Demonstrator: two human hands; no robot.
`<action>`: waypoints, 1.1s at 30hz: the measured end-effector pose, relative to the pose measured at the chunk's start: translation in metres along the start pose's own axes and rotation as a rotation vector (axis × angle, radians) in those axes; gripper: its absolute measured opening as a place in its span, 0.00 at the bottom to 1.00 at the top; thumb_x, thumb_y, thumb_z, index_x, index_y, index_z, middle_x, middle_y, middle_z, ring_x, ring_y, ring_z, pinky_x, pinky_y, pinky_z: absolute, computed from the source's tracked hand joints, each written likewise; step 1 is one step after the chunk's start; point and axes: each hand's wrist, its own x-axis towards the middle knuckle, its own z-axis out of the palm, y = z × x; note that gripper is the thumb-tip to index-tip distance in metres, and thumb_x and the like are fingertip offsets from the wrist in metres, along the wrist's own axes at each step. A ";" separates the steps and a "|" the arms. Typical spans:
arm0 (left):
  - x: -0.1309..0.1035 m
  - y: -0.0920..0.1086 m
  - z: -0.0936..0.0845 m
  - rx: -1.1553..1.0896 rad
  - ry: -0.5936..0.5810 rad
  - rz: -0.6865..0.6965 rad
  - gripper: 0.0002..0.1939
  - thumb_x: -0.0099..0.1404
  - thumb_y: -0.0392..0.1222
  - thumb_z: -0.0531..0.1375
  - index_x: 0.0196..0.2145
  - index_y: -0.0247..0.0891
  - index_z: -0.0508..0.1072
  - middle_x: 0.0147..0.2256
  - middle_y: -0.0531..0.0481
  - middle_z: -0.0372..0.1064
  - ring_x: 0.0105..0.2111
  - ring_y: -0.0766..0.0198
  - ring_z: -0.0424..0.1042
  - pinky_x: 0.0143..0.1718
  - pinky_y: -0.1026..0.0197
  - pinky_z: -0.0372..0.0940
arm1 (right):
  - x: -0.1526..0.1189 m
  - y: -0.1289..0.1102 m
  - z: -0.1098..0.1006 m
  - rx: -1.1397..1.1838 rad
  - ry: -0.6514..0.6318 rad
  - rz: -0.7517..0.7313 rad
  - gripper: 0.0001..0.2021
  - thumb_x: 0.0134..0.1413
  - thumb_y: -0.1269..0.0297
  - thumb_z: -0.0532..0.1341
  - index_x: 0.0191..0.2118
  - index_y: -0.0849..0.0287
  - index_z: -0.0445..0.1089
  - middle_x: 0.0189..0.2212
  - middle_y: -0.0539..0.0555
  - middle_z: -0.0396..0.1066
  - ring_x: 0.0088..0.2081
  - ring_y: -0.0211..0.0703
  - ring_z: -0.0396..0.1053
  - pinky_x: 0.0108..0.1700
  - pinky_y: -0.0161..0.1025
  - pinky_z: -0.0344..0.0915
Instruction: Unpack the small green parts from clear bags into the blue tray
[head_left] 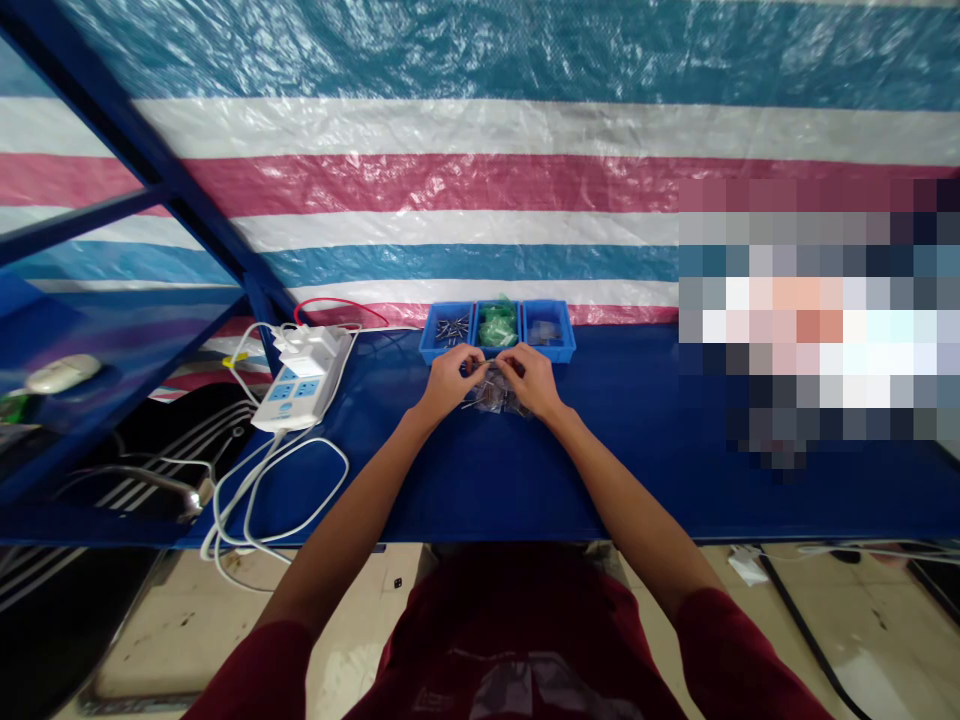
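Nearest is the person's dark red shirt (517,640), below the edge of a blue counter (495,490). White cable (341,455) loops over the counter's near edge on the left. Farther in, a clear plastic bag (495,395) lies on the counter with thin metal pieces in and around it, just under the hands. Above it, the left hand (454,378) and right hand (531,380) meet, the fingers of each pinched on a small thin piece (489,362) between them; it is too small to identify. To the left sits a white power strip (289,400) with white adapters (309,350) plugged in. Just beyond the hands, 3 blue bins stand side by side: the left bin (439,353) holds metal pins, the middle bin (499,350) a green plastic bag (497,326), the right bin (553,354) small clear packets. Behind everything hangs a striped sheet (450,185); the area at right is pixelated.
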 end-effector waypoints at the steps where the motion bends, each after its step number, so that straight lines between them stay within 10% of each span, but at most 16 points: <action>1: 0.000 0.001 0.000 -0.027 -0.001 -0.025 0.09 0.63 0.45 0.59 0.31 0.38 0.71 0.28 0.52 0.70 0.28 0.65 0.67 0.35 0.63 0.64 | 0.000 0.000 0.000 -0.002 0.005 0.007 0.12 0.63 0.61 0.54 0.34 0.58 0.72 0.30 0.53 0.68 0.31 0.41 0.64 0.36 0.36 0.62; 11: 0.001 0.006 -0.001 -0.238 -0.037 -0.134 0.15 0.63 0.52 0.58 0.32 0.37 0.74 0.29 0.50 0.73 0.29 0.63 0.69 0.36 0.61 0.65 | 0.002 0.000 -0.003 0.133 0.053 0.090 0.11 0.60 0.59 0.56 0.31 0.58 0.70 0.29 0.52 0.69 0.30 0.39 0.64 0.35 0.36 0.62; 21: 0.003 0.002 -0.015 -0.358 -0.134 -0.167 0.14 0.63 0.51 0.59 0.31 0.37 0.71 0.24 0.53 0.70 0.24 0.66 0.70 0.30 0.64 0.65 | 0.004 0.003 -0.005 0.565 -0.265 0.314 0.12 0.49 0.55 0.64 0.25 0.59 0.69 0.16 0.46 0.65 0.17 0.33 0.60 0.21 0.33 0.56; 27: 0.005 -0.010 -0.020 -0.081 0.001 -0.143 0.17 0.67 0.50 0.54 0.26 0.37 0.71 0.21 0.53 0.70 0.22 0.66 0.68 0.29 0.64 0.61 | 0.012 0.008 -0.009 0.921 0.272 0.635 0.14 0.49 0.53 0.66 0.31 0.59 0.69 0.28 0.54 0.76 0.24 0.39 0.72 0.27 0.36 0.71; 33: 0.004 -0.021 -0.021 0.175 -0.214 -0.041 0.14 0.66 0.48 0.55 0.35 0.37 0.77 0.28 0.50 0.74 0.28 0.63 0.71 0.33 0.64 0.61 | 0.011 0.004 -0.012 0.922 0.219 0.754 0.09 0.48 0.62 0.66 0.33 0.61 0.70 0.23 0.53 0.75 0.20 0.39 0.72 0.22 0.34 0.69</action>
